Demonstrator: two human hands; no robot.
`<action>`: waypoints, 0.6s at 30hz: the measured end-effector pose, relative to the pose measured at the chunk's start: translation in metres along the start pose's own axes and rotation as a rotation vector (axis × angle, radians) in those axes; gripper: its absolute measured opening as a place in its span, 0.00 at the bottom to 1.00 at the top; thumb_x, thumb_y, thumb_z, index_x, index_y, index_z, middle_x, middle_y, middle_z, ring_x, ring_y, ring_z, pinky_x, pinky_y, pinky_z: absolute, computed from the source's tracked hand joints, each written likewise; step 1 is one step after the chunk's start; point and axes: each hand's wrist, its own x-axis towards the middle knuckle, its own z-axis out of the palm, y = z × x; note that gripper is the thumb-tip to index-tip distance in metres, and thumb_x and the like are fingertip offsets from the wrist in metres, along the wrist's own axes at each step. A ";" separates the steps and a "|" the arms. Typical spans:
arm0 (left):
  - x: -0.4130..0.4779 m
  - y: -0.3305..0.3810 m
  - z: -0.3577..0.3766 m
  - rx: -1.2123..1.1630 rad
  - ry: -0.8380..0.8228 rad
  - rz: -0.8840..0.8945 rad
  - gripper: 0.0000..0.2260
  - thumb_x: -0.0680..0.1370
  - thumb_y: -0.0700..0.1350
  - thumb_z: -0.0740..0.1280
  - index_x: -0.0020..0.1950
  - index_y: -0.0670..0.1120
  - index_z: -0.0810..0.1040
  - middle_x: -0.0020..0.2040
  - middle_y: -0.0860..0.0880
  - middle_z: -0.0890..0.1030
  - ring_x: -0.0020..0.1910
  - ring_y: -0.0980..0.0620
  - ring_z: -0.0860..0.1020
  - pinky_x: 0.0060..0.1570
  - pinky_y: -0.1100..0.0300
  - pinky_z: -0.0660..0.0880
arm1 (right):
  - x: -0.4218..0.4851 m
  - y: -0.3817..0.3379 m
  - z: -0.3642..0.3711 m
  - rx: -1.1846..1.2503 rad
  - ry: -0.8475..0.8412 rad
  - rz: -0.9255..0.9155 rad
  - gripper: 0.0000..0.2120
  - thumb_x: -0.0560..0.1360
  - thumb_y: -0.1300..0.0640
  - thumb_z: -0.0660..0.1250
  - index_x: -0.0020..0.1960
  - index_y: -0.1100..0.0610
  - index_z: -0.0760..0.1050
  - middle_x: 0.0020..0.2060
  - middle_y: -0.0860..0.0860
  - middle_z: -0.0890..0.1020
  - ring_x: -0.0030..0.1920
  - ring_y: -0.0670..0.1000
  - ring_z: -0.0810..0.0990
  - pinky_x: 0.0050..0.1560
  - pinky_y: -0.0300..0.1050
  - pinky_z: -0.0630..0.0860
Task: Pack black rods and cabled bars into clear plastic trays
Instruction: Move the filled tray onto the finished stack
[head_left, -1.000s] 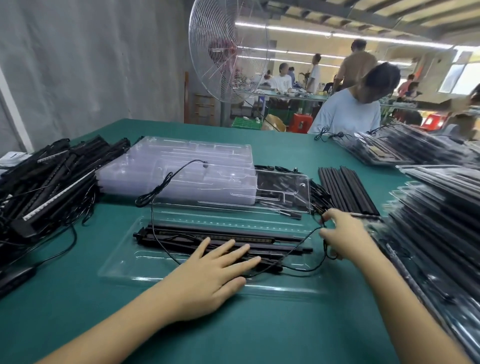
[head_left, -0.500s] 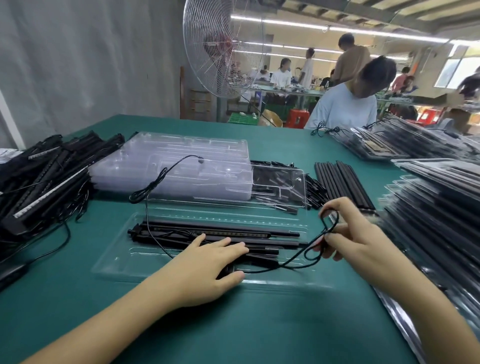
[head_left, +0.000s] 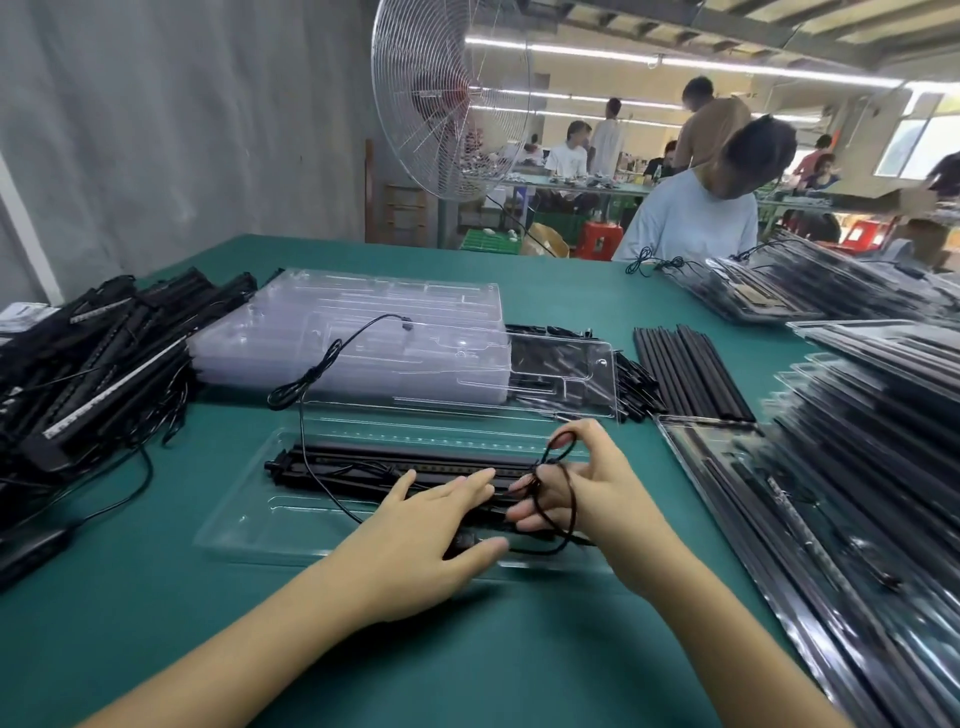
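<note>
A clear plastic tray (head_left: 244, 530) lies open on the green table in front of me, with black cabled bars (head_left: 363, 465) lying lengthwise in it. My left hand (head_left: 415, 540) rests flat on the bars near their right end, fingers straight. My right hand (head_left: 597, 499) holds a loop of thin black cable (head_left: 569, 514) wound round its fingers, just right of the left hand. The cable's free end (head_left: 332, 358) arcs up over the stack behind. A row of bare black rods (head_left: 685, 369) lies at the right rear.
A stack of empty clear trays (head_left: 363, 338) stands behind the open one. A heap of black cabled bars (head_left: 93, 358) fills the left side. Packed trays (head_left: 872, 493) pile along the right edge. A person (head_left: 696, 213) stands across the table; a large fan (head_left: 452, 98) beyond.
My right hand has come leftward toward the left hand, lifting and winding the cable into a loop on its fingers. My left hand stays pressed on the bars.
</note>
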 end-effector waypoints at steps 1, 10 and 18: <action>0.000 0.002 0.000 -0.018 0.007 -0.021 0.35 0.73 0.70 0.50 0.77 0.59 0.47 0.73 0.64 0.62 0.72 0.68 0.55 0.75 0.55 0.40 | 0.002 0.001 -0.002 0.088 0.032 0.036 0.10 0.78 0.70 0.58 0.46 0.57 0.62 0.35 0.61 0.82 0.31 0.56 0.82 0.33 0.45 0.80; 0.007 0.027 0.000 0.068 0.039 -0.152 0.46 0.62 0.79 0.53 0.75 0.60 0.48 0.72 0.56 0.69 0.73 0.59 0.61 0.73 0.42 0.43 | -0.001 0.008 -0.014 -0.109 0.120 0.118 0.10 0.76 0.67 0.60 0.37 0.60 0.72 0.35 0.54 0.80 0.29 0.47 0.76 0.29 0.38 0.72; 0.014 0.044 0.014 0.268 0.051 -0.156 0.30 0.74 0.69 0.41 0.72 0.57 0.56 0.73 0.51 0.67 0.75 0.43 0.58 0.68 0.34 0.35 | -0.004 0.010 -0.022 -0.435 0.198 -0.001 0.14 0.76 0.67 0.60 0.51 0.48 0.71 0.25 0.51 0.77 0.23 0.47 0.73 0.25 0.39 0.71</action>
